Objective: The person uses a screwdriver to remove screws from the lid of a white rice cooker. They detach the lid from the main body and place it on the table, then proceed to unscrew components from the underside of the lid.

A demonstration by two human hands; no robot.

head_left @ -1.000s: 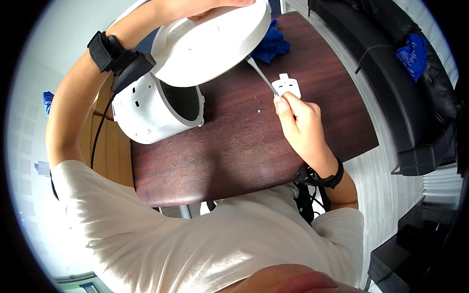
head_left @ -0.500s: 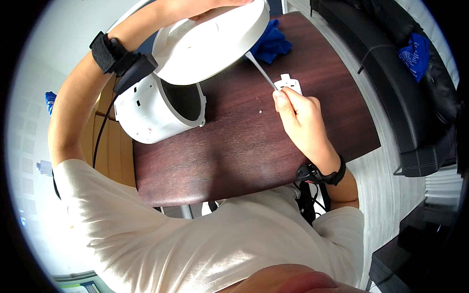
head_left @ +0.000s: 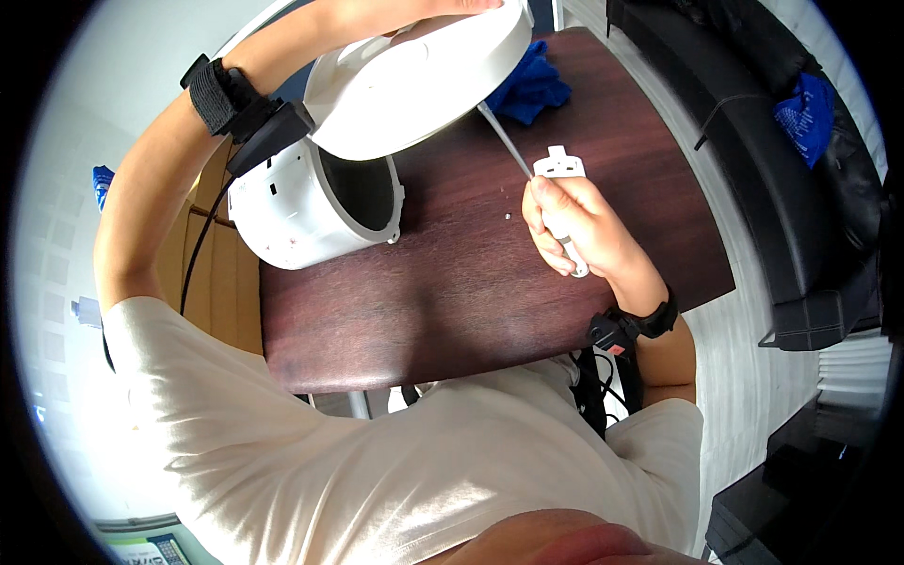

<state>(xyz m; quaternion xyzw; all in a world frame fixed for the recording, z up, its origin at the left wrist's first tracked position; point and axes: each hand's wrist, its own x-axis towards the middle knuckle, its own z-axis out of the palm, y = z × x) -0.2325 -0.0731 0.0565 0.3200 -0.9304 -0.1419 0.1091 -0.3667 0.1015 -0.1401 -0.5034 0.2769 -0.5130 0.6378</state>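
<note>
At the top edge my left hand (head_left: 414, 17), partly cut off by the frame, grips a white round lid-like part (head_left: 414, 104) and holds it tilted above the table. My right hand (head_left: 579, 221) is closed round a thin silvery metal tool (head_left: 507, 141), whose far end reaches the lid's lower right rim. Under that hand lies a long white plastic piece (head_left: 560, 165), its middle hidden by the fingers. A white cylindrical housing (head_left: 292, 212) with a dark hollow inside rests on its side at the left. One tiny metallic bit (head_left: 508, 217) sits left of my right hand.
The dark brown wooden table (head_left: 471, 301) carries a crumpled blue cloth (head_left: 535, 89) behind the lid. A black sofa (head_left: 753, 160) with a blue bag (head_left: 805, 118) stands at the right. Cardboard-coloured boxes (head_left: 226, 273) stand left of the table. A black cable runs from my left wrist strap.
The view has shifted slightly. My right hand has turned and its lower fingers have spread, with the tool still in it; more of the long white piece shows. The lid stays in my left hand.
</note>
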